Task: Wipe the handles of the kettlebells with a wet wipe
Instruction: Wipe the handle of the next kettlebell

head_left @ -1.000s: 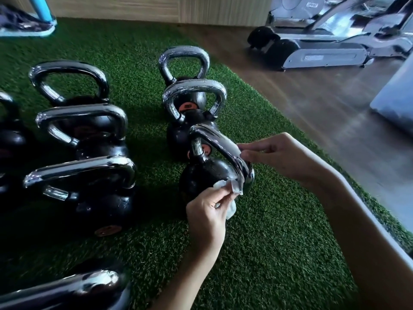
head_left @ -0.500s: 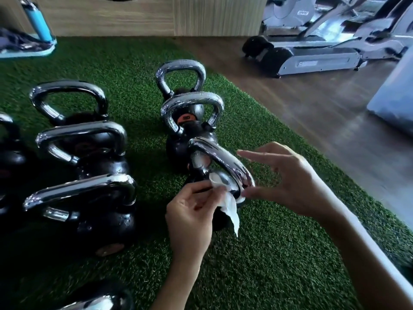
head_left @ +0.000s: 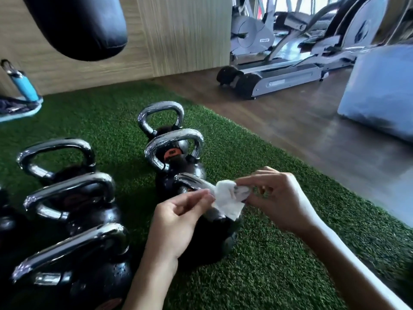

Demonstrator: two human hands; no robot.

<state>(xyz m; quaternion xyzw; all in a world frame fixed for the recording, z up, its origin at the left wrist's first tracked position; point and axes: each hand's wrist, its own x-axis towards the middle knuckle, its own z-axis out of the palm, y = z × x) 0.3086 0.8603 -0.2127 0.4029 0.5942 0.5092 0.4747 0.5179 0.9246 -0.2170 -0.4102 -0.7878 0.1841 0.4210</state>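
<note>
White wet wipe; black kettlebells with chrome handles; green turf; blue bottle.

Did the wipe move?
Yes. The wipe rose from the foot of the nearest kettlebell handle to its top; left hand and right hand both pinch it.

Gym. Rows of chrome-handled kettlebells on a green turf mat, black punching bag hanging top left, treadmill and cross-trainers on the wood floor behind. Blue water bottle by the wall.
</note>
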